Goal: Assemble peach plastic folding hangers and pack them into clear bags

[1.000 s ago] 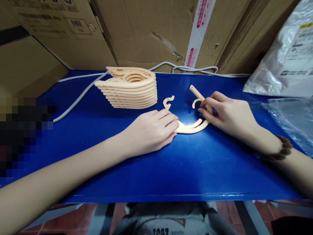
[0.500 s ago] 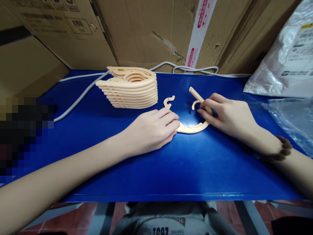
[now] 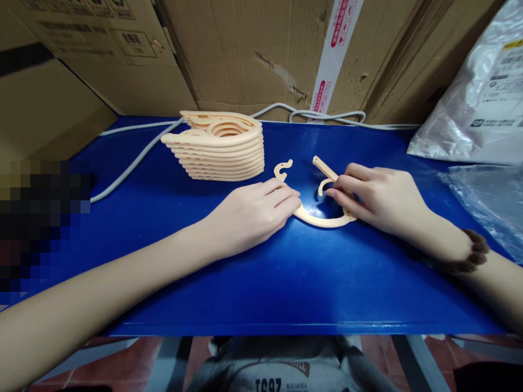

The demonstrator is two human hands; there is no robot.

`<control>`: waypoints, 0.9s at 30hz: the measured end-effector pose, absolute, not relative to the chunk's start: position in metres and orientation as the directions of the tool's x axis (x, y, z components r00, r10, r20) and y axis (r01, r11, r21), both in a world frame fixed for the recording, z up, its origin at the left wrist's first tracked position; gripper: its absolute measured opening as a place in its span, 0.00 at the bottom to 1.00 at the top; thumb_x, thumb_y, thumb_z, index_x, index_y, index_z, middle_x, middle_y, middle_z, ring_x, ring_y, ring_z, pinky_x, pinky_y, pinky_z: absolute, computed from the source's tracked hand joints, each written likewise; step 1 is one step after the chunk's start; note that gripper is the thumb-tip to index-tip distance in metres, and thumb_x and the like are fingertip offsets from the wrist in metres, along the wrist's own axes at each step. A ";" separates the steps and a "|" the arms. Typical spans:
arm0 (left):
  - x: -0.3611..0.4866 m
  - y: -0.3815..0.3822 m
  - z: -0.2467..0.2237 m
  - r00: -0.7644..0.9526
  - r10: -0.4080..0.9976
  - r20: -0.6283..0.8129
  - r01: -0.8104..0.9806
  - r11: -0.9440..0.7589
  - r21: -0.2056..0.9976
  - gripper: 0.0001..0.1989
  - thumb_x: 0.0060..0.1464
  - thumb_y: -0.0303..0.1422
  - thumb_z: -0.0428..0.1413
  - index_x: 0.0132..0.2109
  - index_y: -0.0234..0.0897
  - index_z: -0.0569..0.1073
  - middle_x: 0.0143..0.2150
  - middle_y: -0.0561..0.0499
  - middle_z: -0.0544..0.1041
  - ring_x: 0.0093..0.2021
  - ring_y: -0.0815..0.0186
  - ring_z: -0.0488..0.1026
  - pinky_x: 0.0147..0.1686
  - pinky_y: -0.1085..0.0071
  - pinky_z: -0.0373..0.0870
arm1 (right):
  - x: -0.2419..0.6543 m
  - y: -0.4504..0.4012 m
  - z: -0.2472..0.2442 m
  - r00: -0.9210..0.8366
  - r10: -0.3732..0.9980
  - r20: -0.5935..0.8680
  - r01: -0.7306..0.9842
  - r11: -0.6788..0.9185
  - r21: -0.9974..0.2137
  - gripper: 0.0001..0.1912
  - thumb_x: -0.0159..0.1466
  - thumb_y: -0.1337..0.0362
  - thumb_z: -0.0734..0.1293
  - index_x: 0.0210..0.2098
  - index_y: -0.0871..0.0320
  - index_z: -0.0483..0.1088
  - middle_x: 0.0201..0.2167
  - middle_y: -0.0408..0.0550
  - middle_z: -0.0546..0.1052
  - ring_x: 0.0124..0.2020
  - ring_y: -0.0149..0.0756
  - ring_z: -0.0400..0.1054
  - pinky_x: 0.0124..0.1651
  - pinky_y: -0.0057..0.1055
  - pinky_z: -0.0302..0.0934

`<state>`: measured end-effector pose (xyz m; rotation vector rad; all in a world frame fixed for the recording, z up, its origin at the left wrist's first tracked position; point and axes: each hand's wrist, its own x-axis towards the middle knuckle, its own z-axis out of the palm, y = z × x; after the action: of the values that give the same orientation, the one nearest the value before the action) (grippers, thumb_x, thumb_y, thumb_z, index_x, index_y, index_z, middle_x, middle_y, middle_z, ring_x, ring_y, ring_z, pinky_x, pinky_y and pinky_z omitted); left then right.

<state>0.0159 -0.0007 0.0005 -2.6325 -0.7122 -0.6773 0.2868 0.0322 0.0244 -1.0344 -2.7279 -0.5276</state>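
Note:
A cream plastic folding hanger (image 3: 322,222) lies partly unfolded on the blue table between my hands. My left hand (image 3: 261,212) rests closed over its left end, fingers together, and covers that part. A small C-shaped hook (image 3: 281,170) shows just beyond those fingers. My right hand (image 3: 371,193) pinches the hanger's right side between thumb and fingers, where a straight bar and a curved hook (image 3: 322,187) stick out toward the far left. Behind my left hand stands a neat stack of folded cream hangers (image 3: 218,149).
Cardboard boxes (image 3: 245,54) line the back of the blue table (image 3: 261,294). A grey-white cable (image 3: 131,169) runs along the rear and left. At right sit a plastic bag with a label (image 3: 469,109) and a clear plastic sheet (image 3: 486,196).
My right hand has shifted slightly toward me, and the straight bar with its hook has swung lower. My left hand and the stack look nearly the same.

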 end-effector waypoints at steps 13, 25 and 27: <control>0.014 0.000 0.001 0.714 0.470 0.519 0.631 -0.754 -0.185 0.09 0.68 0.29 0.52 0.45 0.31 0.78 0.39 0.47 0.80 0.40 0.57 0.77 0.37 0.63 0.71 | 0.272 0.013 0.027 -0.909 0.327 0.260 0.401 0.856 0.327 0.27 0.78 0.52 0.52 0.32 0.58 0.72 0.28 0.45 0.71 0.23 0.35 0.59 0.31 0.32 0.52; 0.019 -0.012 0.003 0.598 0.661 0.453 0.705 -0.702 0.095 0.11 0.64 0.38 0.57 0.45 0.34 0.76 0.40 0.49 0.79 0.42 0.57 0.76 0.39 0.63 0.70 | 0.260 -0.001 0.019 -0.934 0.254 0.253 0.292 0.948 0.126 0.33 0.74 0.40 0.52 0.41 0.62 0.73 0.31 0.48 0.74 0.28 0.37 0.65 0.33 0.34 0.56; 0.020 -0.014 0.003 0.595 0.678 0.432 0.707 -0.697 0.120 0.10 0.64 0.37 0.57 0.45 0.34 0.76 0.41 0.49 0.79 0.42 0.57 0.75 0.39 0.63 0.70 | 0.257 -0.006 0.017 -0.939 0.235 0.251 0.267 0.959 0.100 0.32 0.75 0.41 0.53 0.43 0.63 0.73 0.32 0.49 0.74 0.29 0.37 0.66 0.34 0.34 0.56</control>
<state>0.0200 -0.0141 0.0033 -2.7482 -1.1946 -0.7017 0.2574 -0.0057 0.0171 -0.3732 -2.8717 -0.1944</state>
